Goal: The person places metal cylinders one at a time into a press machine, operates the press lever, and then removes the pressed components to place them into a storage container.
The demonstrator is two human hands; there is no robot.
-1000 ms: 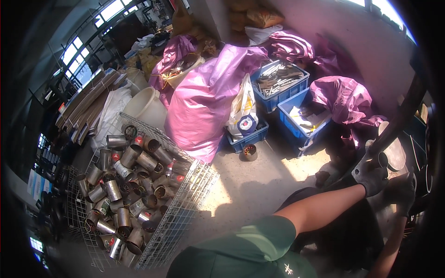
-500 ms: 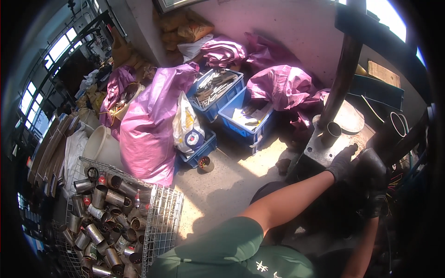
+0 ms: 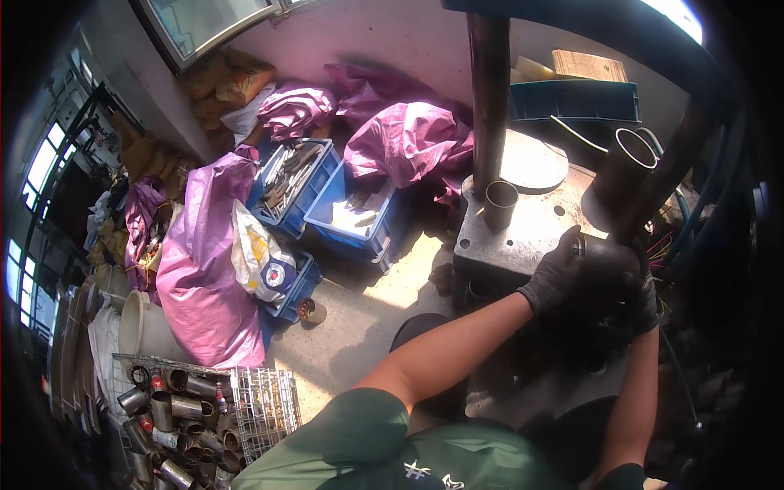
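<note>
The gloves [image 3: 550,278] look like matt grey cloth, the cylinder [image 3: 608,267] between them like dark, smooth metal. The slab [image 3: 535,224] is scuffed metal with a dull shine, the short tube [image 3: 499,214] on it bare metal. Glossy, creased plastic makes up the pink sacks [image 3: 204,290], smooth plastic the blue crates [image 3: 347,236].

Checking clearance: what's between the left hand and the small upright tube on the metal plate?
Head view: between the left hand and the small upright tube, just a stretch of metal plate surface.
</note>
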